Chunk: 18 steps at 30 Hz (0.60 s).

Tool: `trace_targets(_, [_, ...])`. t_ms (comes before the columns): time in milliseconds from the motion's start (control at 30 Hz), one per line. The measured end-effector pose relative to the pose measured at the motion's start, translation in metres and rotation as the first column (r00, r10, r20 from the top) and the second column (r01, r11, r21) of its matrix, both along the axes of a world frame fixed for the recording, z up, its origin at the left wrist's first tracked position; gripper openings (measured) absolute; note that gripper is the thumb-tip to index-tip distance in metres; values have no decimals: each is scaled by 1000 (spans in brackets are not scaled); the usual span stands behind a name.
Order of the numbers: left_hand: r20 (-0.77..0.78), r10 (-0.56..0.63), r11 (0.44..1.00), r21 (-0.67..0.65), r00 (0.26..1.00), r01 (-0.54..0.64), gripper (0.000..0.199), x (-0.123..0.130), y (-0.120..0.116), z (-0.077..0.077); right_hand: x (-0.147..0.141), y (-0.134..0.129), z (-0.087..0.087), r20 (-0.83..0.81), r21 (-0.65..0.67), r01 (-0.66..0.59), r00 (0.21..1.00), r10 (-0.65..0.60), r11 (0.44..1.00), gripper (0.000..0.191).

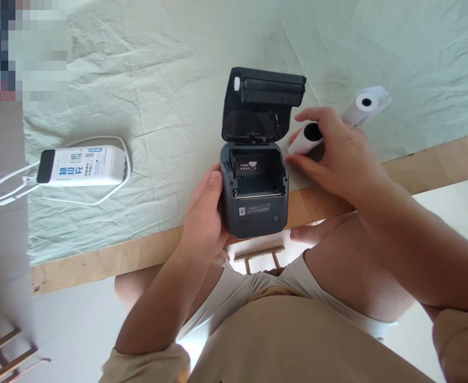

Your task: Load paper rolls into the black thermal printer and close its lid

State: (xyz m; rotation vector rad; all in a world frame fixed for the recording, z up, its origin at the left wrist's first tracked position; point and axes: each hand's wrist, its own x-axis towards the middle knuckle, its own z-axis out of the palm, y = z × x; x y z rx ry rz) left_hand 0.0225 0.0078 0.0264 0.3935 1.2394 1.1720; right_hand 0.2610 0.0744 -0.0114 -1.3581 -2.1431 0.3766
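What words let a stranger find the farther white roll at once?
At the edge of the green cloth, find the open printer. Right of it, beyond the right hand, is a white roll; its hole looks smaller than in the nearer roll.

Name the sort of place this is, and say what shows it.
Probably a home or small workroom: a wrinkled pale green cloth over a wooden-edged table, a small open printer, and a white power strip with cables.
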Motion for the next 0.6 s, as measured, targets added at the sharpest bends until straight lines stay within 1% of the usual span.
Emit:
trace_targets(33, [2, 2, 1000, 7, 1000, -2, 31, 0, 0, 0, 2, -3, 4, -9, 33, -10, 1000, 10, 999, 58])
trace_targets(67, [2, 4, 1000, 20, 1000, -4, 31, 0, 0, -1, 5, -5, 10, -26, 81, 0, 1000, 2, 997, 56])
trace_targets(100, [0, 4, 1000, 29, 1000, -4, 30, 0, 1, -2, 10, -7, 17, -53, 152, 28, 998, -21, 988, 50])
trace_targets(167, [-13, 9, 999, 35, 1000, -8, 30, -1, 1, -4, 25, -7, 27, -103, 290, 129, 989, -104, 948, 33])
trace_targets(200, [-23, 13, 999, 31, 1000, -13, 29, -1, 1, -5, 35, -5, 29, -129, 371, 157, 985, -117, 915, 32])
trace_targets(233, [-34, 19, 1000, 23, 999, -18, 29, -1, 1, -6, 44, -1, 29, -102, 364, 146, 988, -116, 920, 36])
trace_targets(267, [-44, 17, 1000, 10, 999, -17, 28, -2, 1, -6, 53, 4, 26, -72, 330, 144, 989, -127, 933, 40])
trace_targets(333, [-59, 4, 1000, -11, 998, -4, 27, -2, 1, -5, 68, 15, 14, -4, 227, 151, 988, -154, 962, 49])
trace_targets(400, [-72, -28, 999, -24, 997, 27, 29, -2, 1, -4, 76, 24, 2, 29, 143, 187, 981, -193, 972, 51])
trace_targets(467, [-94, -44, 999, 4, 995, 44, 30, -2, 1, -5, 78, 28, -5, 34, 60, 241, 969, -244, 969, 53])
trace_targets(533, [-120, -31, 998, 47, 992, 37, 29, -1, 2, -6, 75, 28, -5, 25, -11, 286, 958, -286, 958, 55])
trace_targets(600, [-133, -3, 998, 56, 991, 11, 26, -1, 2, -7, 72, 25, 0, -17, -15, 313, 950, -313, 950, 54])
